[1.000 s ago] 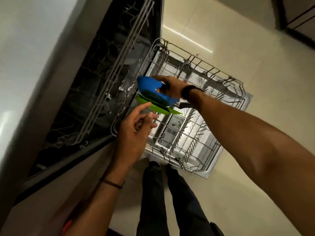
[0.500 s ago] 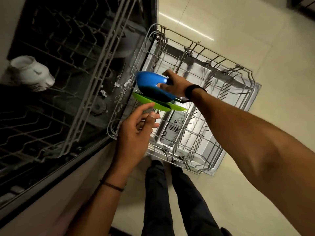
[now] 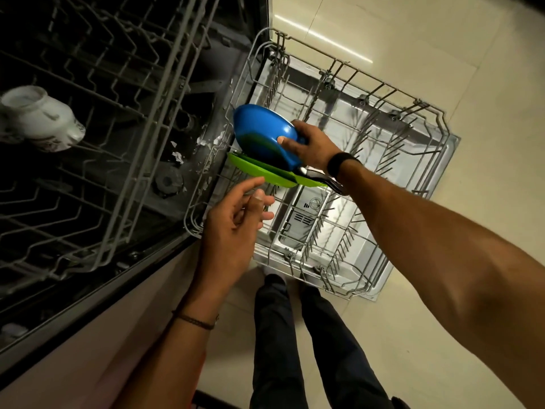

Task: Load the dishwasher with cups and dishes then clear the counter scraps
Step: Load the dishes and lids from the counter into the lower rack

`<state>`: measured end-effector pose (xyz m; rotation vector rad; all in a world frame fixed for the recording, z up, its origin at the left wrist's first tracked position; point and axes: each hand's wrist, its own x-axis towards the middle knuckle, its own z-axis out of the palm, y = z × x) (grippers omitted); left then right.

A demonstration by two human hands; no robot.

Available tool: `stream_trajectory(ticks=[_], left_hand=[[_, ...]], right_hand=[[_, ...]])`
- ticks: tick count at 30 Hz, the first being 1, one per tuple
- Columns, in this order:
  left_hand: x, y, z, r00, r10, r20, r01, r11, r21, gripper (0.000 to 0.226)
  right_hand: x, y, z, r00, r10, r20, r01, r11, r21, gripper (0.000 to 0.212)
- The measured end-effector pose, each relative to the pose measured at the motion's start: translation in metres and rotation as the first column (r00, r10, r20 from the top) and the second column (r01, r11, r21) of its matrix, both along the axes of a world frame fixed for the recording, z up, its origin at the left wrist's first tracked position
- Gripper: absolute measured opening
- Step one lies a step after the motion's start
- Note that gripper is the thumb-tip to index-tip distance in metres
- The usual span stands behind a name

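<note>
My right hand (image 3: pixel 309 147) grips a blue bowl (image 3: pixel 262 134), tilted on edge, stacked on a green plate (image 3: pixel 265 172), with a dark utensil handle (image 3: pixel 324 180) sticking out beneath them. The stack hangs over the left end of the pulled-out lower dishwasher rack (image 3: pixel 413 113). Just below the plate's near rim is my left hand (image 3: pixel 236 222), fingers loosely spread, its index fingertip close to or touching the rim. A white mug (image 3: pixel 41 119) lies on its side in the upper rack (image 3: pixel 132 143) at the left.
The lower rack holds only rows of wire tines, with the open dishwasher door (image 3: pixel 309 214) beneath it. My legs (image 3: pixel 295 335) stand on the beige tiled floor (image 3: pixel 442 39) right below the rack. White flecks (image 3: pixel 177 156) lie on the tub floor.
The view has swung left and down, so the upper rack with the white mug now fills the left side. The stack has tilted a little further; my left hand stays under the plate.
</note>
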<state>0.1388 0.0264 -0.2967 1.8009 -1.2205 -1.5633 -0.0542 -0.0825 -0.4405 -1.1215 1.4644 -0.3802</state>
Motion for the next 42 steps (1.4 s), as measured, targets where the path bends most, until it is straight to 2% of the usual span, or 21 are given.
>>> stream_trajectory(ticks=[3,5,11,15,21,25,29,35,42], left_hand=[[-0.001,-0.001,0.002,1.000,0.000,-0.007,0.000,1.000,-0.006,0.031],[-0.001,-0.001,0.002,1.000,-0.006,-0.006,0.006,1.000,-0.006,0.031],[-0.002,0.002,-0.002,1.000,-0.018,-0.005,0.018,1.000,-0.026,0.030],[-0.005,0.005,-0.001,1.000,-0.009,-0.012,0.008,1.000,-0.028,0.029],[-0.013,0.006,0.021,0.999,-0.001,-0.039,0.000,1.000,-0.032,0.027],[-0.018,0.009,0.043,0.998,0.038,-0.049,-0.039,0.999,-0.017,0.027],[-0.028,0.016,0.084,0.993,0.093,-0.072,-0.093,0.996,-0.008,0.027],[-0.041,0.038,0.173,0.983,0.121,-0.136,-0.125,0.992,-0.027,0.028],[-0.052,0.079,0.257,0.980,0.153,-0.129,-0.165,0.982,-0.096,0.026]], right_hand=[[-0.009,-0.006,0.000,0.999,0.044,-0.019,-0.041,0.991,0.126,0.049],[-0.010,-0.006,0.000,0.996,0.070,-0.060,-0.061,0.988,0.143,0.059],[-0.009,0.000,0.001,0.996,0.001,-0.086,0.006,0.996,0.086,0.062],[-0.008,0.009,0.004,0.990,-0.109,-0.084,0.113,0.993,0.038,0.062],[-0.014,0.024,0.035,0.968,-0.241,-0.064,0.245,0.968,0.062,0.065],[-0.016,0.040,0.068,0.936,-0.353,0.010,0.349,0.929,0.120,0.067],[-0.019,0.062,0.126,0.890,-0.444,0.106,0.430,0.893,0.131,0.041],[-0.017,0.112,0.259,0.809,-0.511,0.291,0.469,0.859,0.204,0.037],[-0.029,0.181,0.392,0.750,-0.525,0.402,0.488,0.850,0.198,0.033]])
